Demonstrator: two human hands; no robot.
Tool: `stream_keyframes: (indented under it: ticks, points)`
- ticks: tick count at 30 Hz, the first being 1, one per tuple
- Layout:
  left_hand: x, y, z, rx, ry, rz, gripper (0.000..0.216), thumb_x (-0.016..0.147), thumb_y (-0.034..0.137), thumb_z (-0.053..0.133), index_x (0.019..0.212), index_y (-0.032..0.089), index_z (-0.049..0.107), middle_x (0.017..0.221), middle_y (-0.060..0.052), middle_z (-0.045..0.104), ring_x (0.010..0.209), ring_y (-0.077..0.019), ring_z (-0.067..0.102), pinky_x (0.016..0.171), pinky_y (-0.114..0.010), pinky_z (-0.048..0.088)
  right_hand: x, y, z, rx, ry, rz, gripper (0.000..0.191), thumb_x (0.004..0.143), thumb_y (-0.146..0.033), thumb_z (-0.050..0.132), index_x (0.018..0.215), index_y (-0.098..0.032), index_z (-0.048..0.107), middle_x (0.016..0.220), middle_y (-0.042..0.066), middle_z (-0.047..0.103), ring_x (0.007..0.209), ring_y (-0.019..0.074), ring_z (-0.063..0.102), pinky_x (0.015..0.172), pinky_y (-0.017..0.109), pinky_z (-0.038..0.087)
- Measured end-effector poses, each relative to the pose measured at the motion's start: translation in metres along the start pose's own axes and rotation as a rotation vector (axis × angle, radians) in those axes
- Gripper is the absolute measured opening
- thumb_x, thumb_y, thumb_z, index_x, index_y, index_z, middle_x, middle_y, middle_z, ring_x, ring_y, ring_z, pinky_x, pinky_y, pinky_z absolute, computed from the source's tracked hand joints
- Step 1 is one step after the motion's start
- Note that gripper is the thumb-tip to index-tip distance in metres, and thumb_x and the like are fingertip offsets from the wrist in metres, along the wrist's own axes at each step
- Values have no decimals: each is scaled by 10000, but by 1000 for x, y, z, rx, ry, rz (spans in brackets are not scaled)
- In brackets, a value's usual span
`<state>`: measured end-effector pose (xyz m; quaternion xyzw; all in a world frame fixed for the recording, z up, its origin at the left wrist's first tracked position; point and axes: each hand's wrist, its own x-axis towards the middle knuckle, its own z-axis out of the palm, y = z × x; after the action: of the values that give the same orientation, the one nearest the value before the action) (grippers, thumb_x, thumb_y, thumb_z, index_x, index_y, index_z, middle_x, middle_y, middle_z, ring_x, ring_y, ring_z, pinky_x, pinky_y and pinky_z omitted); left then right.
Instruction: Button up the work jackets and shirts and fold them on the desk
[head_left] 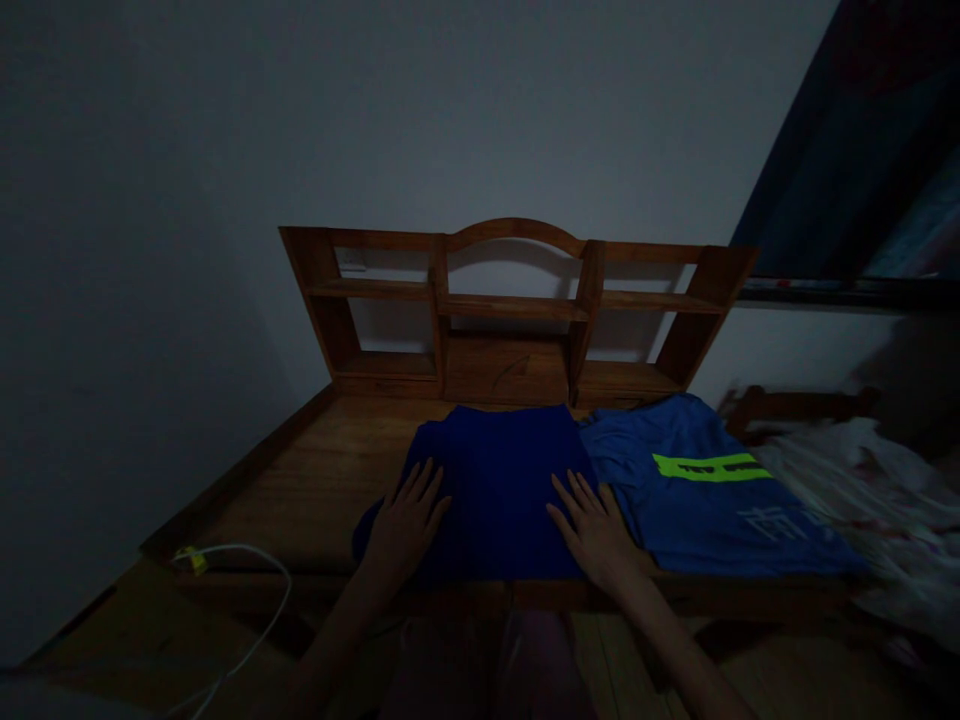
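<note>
A dark blue piece of clothing [502,500] lies spread on the wooden desk [315,480], reaching its front edge. My left hand [405,520] rests flat on its left side with the fingers spread. On its right side lies my right hand [592,530], palm down and fingers apart. What kind of garment it is I cannot tell in the dim light. Just right of it, partly touching, is a lighter blue garment [697,520] with a yellow-green stripe and pale lettering.
A wooden shelf unit [510,305] stands along the desk's back, against the wall. A white cable [255,550] with a yellow tag hangs over the front left corner. To the right are a wooden chair back [802,403], a pale heap of cloth or plastic [870,500] and a dark curtain [847,150].
</note>
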<state>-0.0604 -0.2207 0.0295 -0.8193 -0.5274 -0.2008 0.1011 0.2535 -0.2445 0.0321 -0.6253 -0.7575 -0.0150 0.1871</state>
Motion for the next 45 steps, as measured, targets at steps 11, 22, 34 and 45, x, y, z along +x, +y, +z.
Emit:
stream_keyframes:
  ticks: [11, 22, 34, 45]
  points:
    - [-62, 1, -18, 13, -141, 266, 720, 809, 206, 528, 1448, 283, 206, 1477, -63, 310, 1343, -237, 319, 1078, -441, 327, -39, -19, -13, 27, -90, -381, 762, 829, -420, 568, 1456, -340, 143, 1513, 32, 191, 1384, 267, 190, 1110, 530, 223]
    - [-74, -26, -15, -203, 51, 150, 559, 818, 49, 329, 1330, 251, 430, 1250, -60, 583, 1122, -184, 564, 939, -345, 480, -48, 27, -15, 151, -23, -387, 612, 856, -360, 555, 1416, -285, 320, 1430, 55, 391, 1286, 231, 409, 1044, 433, 395]
    - [93, 58, -154, -378, 974, -135, 246, 875, 199, 455, 1068, 187, 607, 1102, -68, 612, 1103, -225, 514, 1027, -401, 305, -80, -22, -91, 608, 300, -1, 200, 840, -324, 562, 1008, -250, 641, 910, 26, 697, 807, 219, 667, 719, 304, 548]
    - [325, 211, -191, -330, 600, 481, 280, 913, 265, 428, 1148, 174, 551, 1114, -74, 596, 1115, -230, 487, 1001, -411, 305, -89, 47, -205, 1213, 371, 601, 574, 755, -448, 663, 1257, -198, 543, 1152, 54, 649, 1056, 264, 604, 887, 360, 510]
